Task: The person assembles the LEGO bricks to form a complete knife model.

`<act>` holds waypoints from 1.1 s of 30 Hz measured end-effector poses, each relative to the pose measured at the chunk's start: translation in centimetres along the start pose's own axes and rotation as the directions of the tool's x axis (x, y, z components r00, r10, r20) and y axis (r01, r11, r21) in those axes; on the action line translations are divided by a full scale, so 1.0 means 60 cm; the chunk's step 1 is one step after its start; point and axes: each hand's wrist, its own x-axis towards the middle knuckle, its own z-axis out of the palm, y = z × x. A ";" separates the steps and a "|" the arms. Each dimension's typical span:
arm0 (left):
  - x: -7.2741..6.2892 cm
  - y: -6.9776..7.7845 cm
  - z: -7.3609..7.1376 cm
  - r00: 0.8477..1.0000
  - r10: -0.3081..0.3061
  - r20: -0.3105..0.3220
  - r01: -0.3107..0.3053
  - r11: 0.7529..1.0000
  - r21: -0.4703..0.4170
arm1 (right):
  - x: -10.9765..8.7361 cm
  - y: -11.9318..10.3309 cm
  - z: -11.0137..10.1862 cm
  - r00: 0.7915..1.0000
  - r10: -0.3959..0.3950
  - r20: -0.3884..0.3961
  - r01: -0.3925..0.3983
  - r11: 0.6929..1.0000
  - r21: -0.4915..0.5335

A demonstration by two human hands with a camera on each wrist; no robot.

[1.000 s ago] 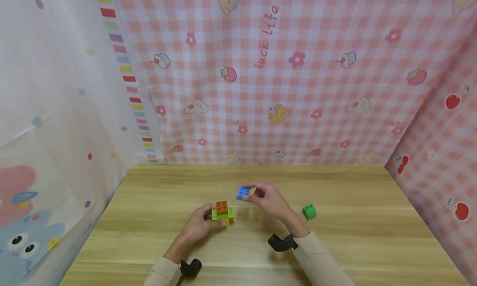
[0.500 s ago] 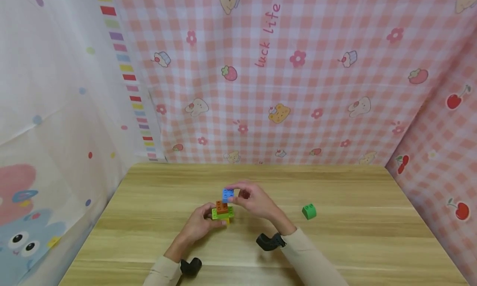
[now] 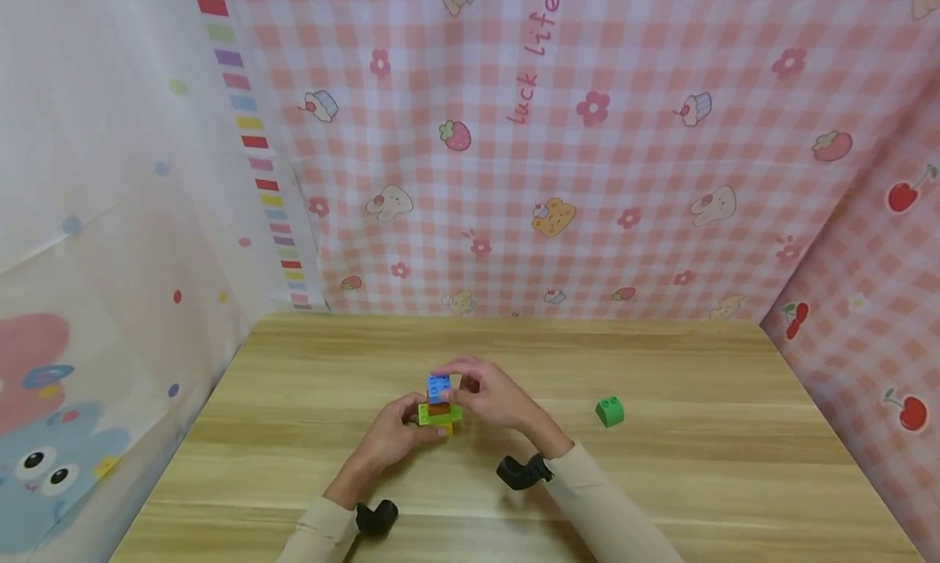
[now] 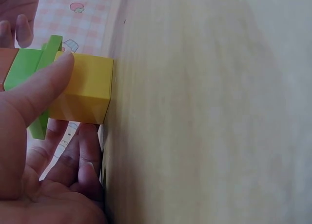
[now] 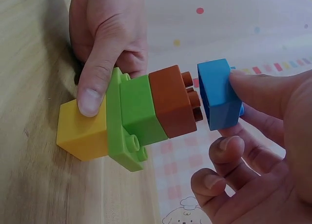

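Note:
My left hand (image 3: 391, 432) grips a short tower of toy building bricks low down, its thumb lying on the yellow brick (image 5: 83, 131) at the base. Above the yellow come a wide light-green plate (image 5: 114, 121), a green brick (image 5: 141, 107) and an orange-brown brick (image 5: 173, 102) with its studs bare. My right hand (image 3: 490, 396) pinches a blue brick (image 5: 220, 94) between thumb and fingers. In the right wrist view a small gap separates the blue brick's hollow underside from the brown studs. The yellow base stands right at the tabletop in the left wrist view.
A green brick with a rounded top (image 3: 609, 411) lies on the wooden table (image 3: 705, 481), to the right of my right hand. Black wrist-worn devices (image 3: 521, 472) jut from both forearms. Patterned cloth (image 3: 543, 155) hangs behind the table and on both sides.
My right hand has carried the blue brick leftward, from beside the tower to just over the brown brick. My left hand keeps its hold on the tower in place.

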 end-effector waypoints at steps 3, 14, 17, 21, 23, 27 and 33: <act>0.001 0.002 0.002 1.000 0.000 -0.022 0.000 1.000 0.005 | 0.002 0.001 0.002 1.000 0.004 0.003 -0.004 1.000 -0.009; 0.000 0.003 0.000 1.000 0.008 -0.006 -0.008 1.000 -0.003 | 0.003 -0.002 0.006 0.999 0.036 0.004 -0.036 0.999 -0.004; 0.002 0.002 -0.001 1.000 0.008 0.000 -0.008 1.000 0.000 | 0.002 -0.003 0.005 0.999 0.044 0.003 -0.044 0.999 -0.002; 0.004 0.001 -0.003 1.000 0.013 -0.002 -0.013 1.000 0.018 | 0.003 -0.005 0.004 0.999 0.037 0.000 -0.037 0.999 -0.002; 0.003 0.002 -0.003 1.000 0.018 0.001 -0.018 1.000 0.019 | 0.004 -0.004 0.004 0.999 0.034 -0.002 -0.034 0.999 -0.003; 0.001 0.004 -0.003 1.000 0.017 0.001 -0.017 1.000 0.010 | 0.004 -0.002 0.003 1.000 0.027 0.005 -0.027 1.000 -0.013; -0.001 0.006 -0.003 1.000 0.016 -0.005 -0.016 1.000 0.003 | 0.005 0.000 0.004 1.000 0.006 0.017 -0.005 0.999 -0.043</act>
